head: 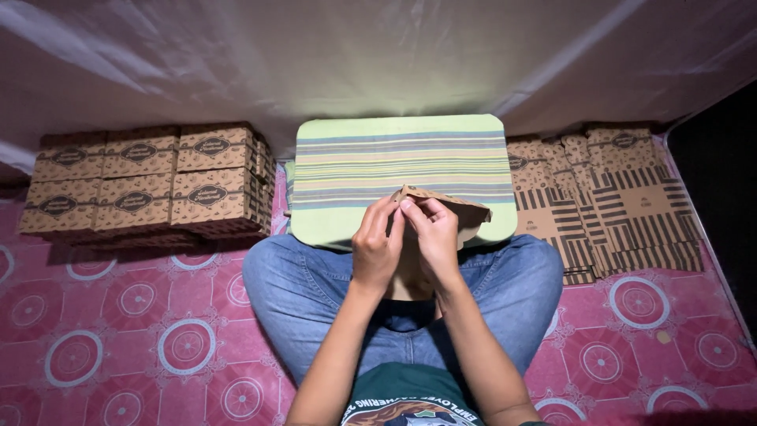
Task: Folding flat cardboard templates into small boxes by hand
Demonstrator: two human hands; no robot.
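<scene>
I sit cross-legged in blue jeans with a small striped green lap table [347, 158] in front of my knees. A flat brown cardboard box blank [465, 213] is held upright over the table's near edge. My left hand [376, 244] pinches its top edge on the left side. My right hand [435, 237] grips the same top edge beside it, fingertips almost touching the left hand's. The lower part of the blank is hidden behind both hands.
Several folded brown printed boxes [150, 181] are stacked in rows at the left. A fanned pile of flat box blanks [615, 197] lies at the right. A pink patterned mat [142, 331] covers the floor; white sheeting [378, 55] hangs behind.
</scene>
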